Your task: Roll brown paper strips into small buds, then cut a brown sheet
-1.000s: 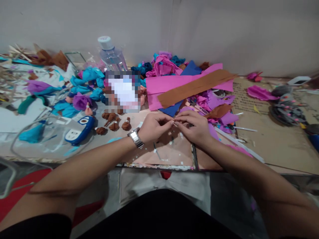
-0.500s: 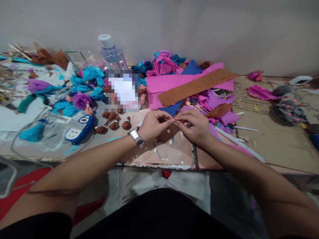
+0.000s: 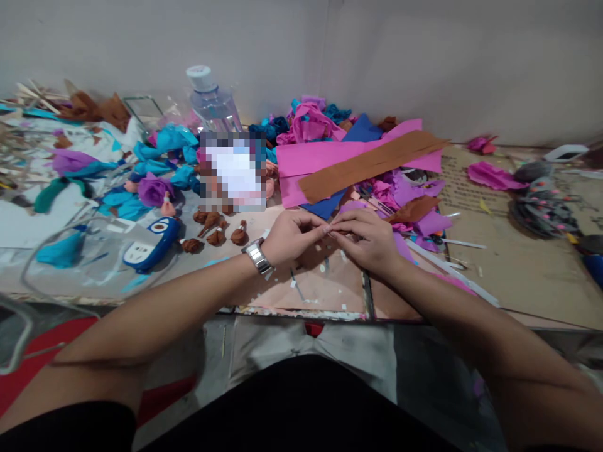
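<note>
My left hand, with a metal watch on its wrist, meets my right hand over the near middle of the table. Thumbs and forefingers of both are pinched together, tip to tip. Whatever lies between them is tiny and mostly hidden; a trace of brown shows there. Just beyond the hands, a brown crepe paper strip lies across pink crepe paper and a blue piece. Several small tied brown paper bundles sit left of my left hand.
Farther left are a blue-and-white power socket with a cable, a purple paper flower and turquoise paper pieces. A capped clear bottle stands behind. At right lie cardboard, white sticks and a dark pincushion-like object.
Both hands stay in nearly the same place, still pinched together. The fingers of my right hand have shifted slightly at the tips.
</note>
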Tool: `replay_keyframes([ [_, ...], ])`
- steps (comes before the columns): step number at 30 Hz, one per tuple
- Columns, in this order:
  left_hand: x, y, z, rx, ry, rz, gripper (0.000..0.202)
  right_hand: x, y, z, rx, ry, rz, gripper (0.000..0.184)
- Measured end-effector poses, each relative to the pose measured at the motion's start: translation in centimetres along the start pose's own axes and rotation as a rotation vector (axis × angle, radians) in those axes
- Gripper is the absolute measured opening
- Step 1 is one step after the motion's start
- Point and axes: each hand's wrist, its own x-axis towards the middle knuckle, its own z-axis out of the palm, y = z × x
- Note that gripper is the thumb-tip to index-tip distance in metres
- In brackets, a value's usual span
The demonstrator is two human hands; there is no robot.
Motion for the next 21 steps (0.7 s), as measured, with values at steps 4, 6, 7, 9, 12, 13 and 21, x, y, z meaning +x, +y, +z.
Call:
replay_keyframes([
  [4, 0.04, -0.01, 0.14, 0.017, 0.012, -0.005, 0.027, 0.12, -0.08, 0.13, 0.033, 0.014, 0.027, 0.006],
  [6, 0.03, -0.02, 0.16, 0.021, 0.02, -0.003, 0.024, 0.15, -0.13, 0.14, 0.05, 0.001, 0.046, 0.008],
  [7, 0.02, -0.01, 0.16, 0.013, 0.019, 0.0, 0.023, 0.16, -0.14, 0.13, 0.055, -0.002, 0.053, 0.009],
  [9, 0.0, 0.03, 0.15, 0.008, 0.021, 0.01, 0.022, 0.15, -0.15, 0.12, 0.054, 0.002, 0.057, 0.01],
  [12, -0.04, 0.13, 0.12, 0.022, 0.021, 0.021, 0.022, 0.12, -0.09, 0.11, 0.049, 0.007, 0.053, 0.01],
  [13, -0.05, 0.15, 0.12, 0.023, 0.02, 0.024, 0.022, 0.11, -0.05, 0.11, 0.052, 0.01, 0.05, 0.009],
  [21, -0.08, 0.2, 0.12, -0.001, -0.019, 0.031, 0.031, 0.19, 0.14, 0.03, 0.076, 0.022, 0.054, 0.01],
])
